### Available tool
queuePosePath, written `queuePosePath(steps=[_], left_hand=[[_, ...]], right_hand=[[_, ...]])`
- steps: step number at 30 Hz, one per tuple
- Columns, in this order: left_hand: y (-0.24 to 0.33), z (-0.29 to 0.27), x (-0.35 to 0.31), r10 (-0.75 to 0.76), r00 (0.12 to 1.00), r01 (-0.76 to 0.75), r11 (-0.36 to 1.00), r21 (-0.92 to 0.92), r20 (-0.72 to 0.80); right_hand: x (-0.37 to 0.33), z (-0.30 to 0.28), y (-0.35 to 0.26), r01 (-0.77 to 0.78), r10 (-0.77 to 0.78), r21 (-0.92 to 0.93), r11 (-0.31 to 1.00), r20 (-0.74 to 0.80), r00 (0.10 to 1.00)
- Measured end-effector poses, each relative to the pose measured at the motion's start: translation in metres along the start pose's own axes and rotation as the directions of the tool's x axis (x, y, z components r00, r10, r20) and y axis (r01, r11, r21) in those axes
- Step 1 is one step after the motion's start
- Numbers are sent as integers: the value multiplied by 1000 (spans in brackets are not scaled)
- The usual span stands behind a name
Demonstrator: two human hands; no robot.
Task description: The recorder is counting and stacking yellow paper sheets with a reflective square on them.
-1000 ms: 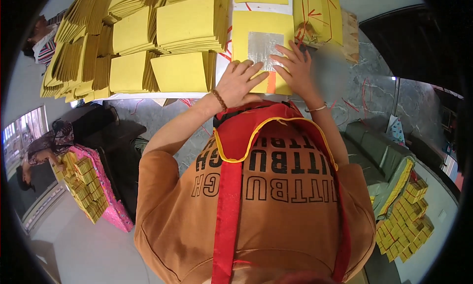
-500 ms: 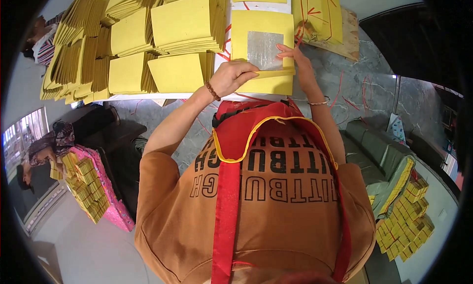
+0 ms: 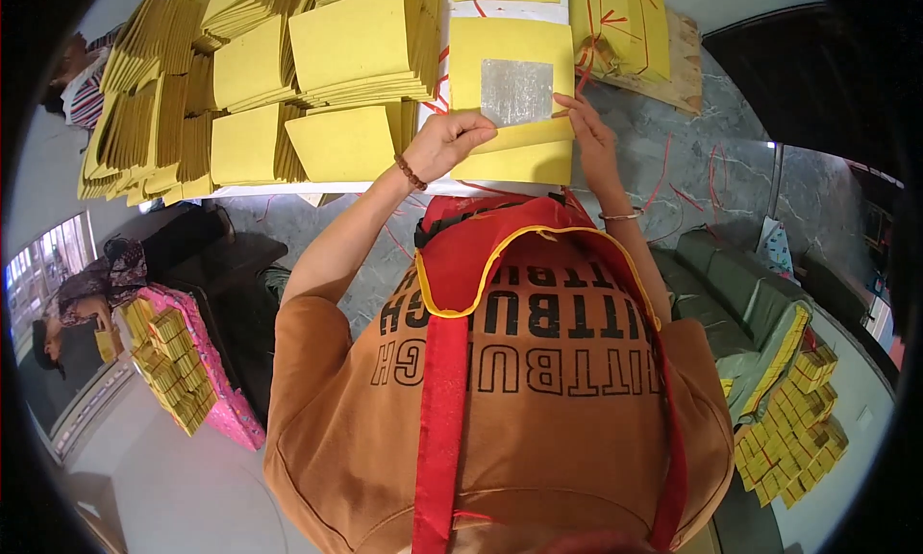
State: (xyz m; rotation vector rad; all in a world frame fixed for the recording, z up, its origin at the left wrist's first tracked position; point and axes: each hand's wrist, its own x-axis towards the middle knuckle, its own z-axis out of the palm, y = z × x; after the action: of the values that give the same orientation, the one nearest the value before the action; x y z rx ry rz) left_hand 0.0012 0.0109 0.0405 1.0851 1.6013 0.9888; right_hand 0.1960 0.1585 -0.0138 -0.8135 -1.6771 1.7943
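Observation:
A yellow paper sheet (image 3: 510,43) with a silver foil square (image 3: 517,93) lies in front of me on a yellow stack (image 3: 524,165). Its near edge is turned up into a narrow fold (image 3: 524,135). My left hand (image 3: 448,147) pinches the left end of this fold between thumb and fingers. At the right end, my right hand (image 3: 593,143) is closed on the fold, fingertips beside the foil's lower right corner. A beaded bracelet circles my left wrist; a thin bangle is on the right.
Piles of folded yellow paper (image 3: 348,40) cover the table's left side. Tied yellow bundles (image 3: 625,25) sit on a wooden board (image 3: 685,64) at right. Red strings (image 3: 712,177) lie on the floor near a green sofa (image 3: 735,295). Another person (image 3: 91,295) handles yellow bundles at far left.
The folded near edge has risen slightly and tilts up toward the right. My left hand has shifted a little up and left; my right fingers have moved from the foil to the fold's right end.

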Motion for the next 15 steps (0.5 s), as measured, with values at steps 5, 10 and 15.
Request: queuePosePath(steps=[5,10,15], left_hand=[[-7,0,1,-44,999,44,999,12,-12],[-3,0,0,-36,999,35,999,-35,-9],[-10,0,0,-5,1000,5,1000,-2,25]], right_hand=[[1,-9,5,73,-72,-4,997,95,993],[0,-19,12,97,-86,-35,995,235,968],[-2,-14,5,217,-138,-275,936,280,950]])
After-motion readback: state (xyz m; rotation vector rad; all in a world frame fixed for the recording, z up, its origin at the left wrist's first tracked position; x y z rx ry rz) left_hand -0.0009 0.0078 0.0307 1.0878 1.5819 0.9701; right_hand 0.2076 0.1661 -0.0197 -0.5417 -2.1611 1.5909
